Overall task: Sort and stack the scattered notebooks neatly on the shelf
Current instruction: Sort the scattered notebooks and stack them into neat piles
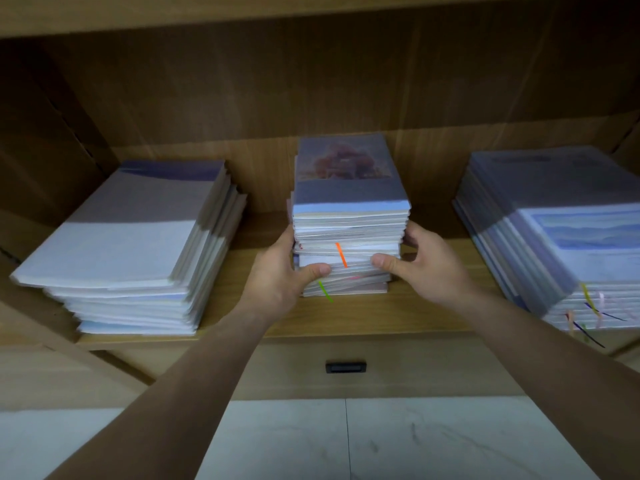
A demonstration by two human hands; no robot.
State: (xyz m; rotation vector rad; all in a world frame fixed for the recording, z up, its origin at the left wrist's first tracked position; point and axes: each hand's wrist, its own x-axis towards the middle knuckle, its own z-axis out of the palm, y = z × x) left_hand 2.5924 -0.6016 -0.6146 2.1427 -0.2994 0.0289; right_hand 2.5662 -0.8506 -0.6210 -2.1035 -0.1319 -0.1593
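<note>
Fingers point(412, 237) curled, we are gripping the middle stack of notebooks point(349, 237) on the shelf point(346, 317): our left hand point(280, 271) is clasping its left side, our right hand point(426, 268) its right, thumbs point(317, 270) pressing the front edges. An orange tab point(341, 254) and a green tab point(325, 291) are poking out. A left stack point(131, 237) and a right stack point(554, 230), both wider, are flanking it.

Black drawer handle point(346, 367), pale tiled floor point(311, 441)

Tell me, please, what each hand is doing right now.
Left hand: grips the middle notebook stack, left side.
Right hand: grips the same stack, right side.
</note>
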